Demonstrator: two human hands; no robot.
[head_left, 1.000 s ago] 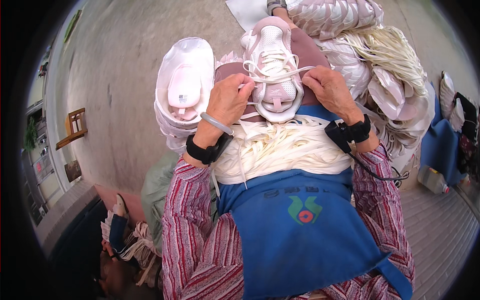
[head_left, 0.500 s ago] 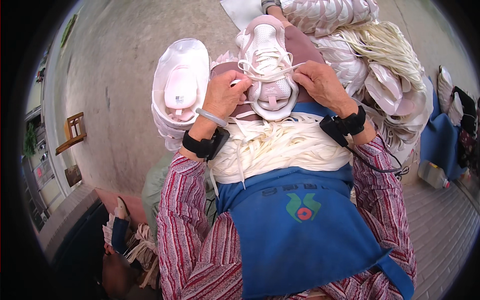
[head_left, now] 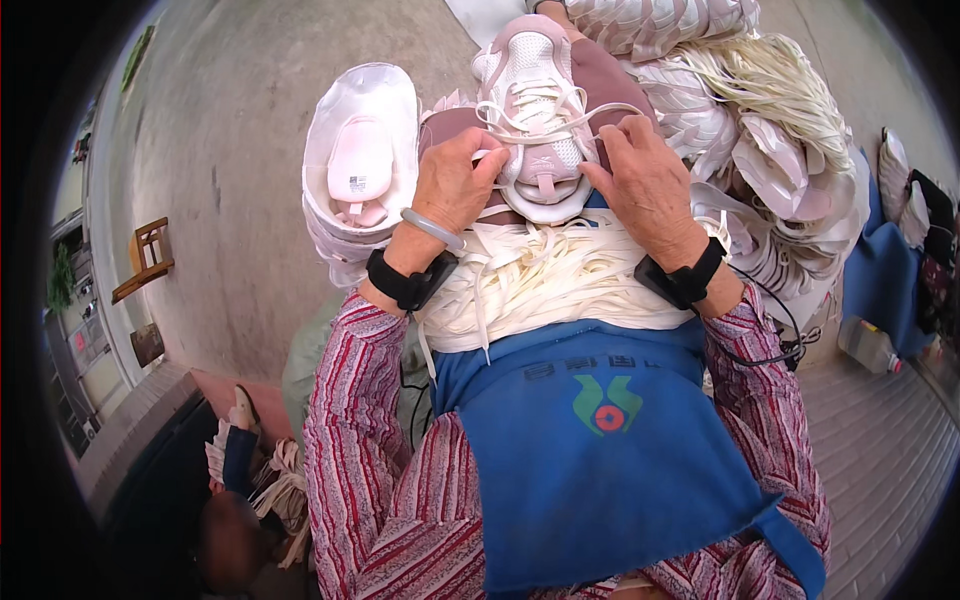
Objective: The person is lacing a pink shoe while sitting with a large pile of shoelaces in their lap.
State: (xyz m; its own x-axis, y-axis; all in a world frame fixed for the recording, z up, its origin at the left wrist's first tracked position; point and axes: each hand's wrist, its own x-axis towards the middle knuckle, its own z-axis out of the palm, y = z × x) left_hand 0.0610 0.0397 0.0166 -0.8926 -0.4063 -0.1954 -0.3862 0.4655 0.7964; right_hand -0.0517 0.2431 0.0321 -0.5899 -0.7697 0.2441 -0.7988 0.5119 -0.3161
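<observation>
A white and pink sneaker (head_left: pixel 535 75) rests on my lap, its toe pointing away and its heel toward me. White shoelaces (head_left: pixel 540 128) cross its tongue in loose loops. My left hand (head_left: pixel 460 180) pinches a shoelace at the shoe's left side. On the other side, my right hand (head_left: pixel 645 180) has its thumb and forefinger apart beside the collar. One lace loop arches toward the curled fingers of that hand; its far end is hidden there. A bundle of loose cream laces (head_left: pixel 560 280) lies across my lap above the blue apron (head_left: pixel 600 490).
Left of my lap stands a pale shoe stack (head_left: pixel 362 170), with an insole in the top one. Stacked shoes (head_left: pixel 690 110) and a hank of laces (head_left: pixel 785 85) sit at the right. A plastic jug (head_left: pixel 868 345) is farther right. A wooden stool (head_left: pixel 150 260) stands far left. Another person is at lower left.
My right hand has opened its thumb and forefinger and turned more palm-down. A lace loop now arches out to the right. My left hand keeps its pinch beside the shoe.
</observation>
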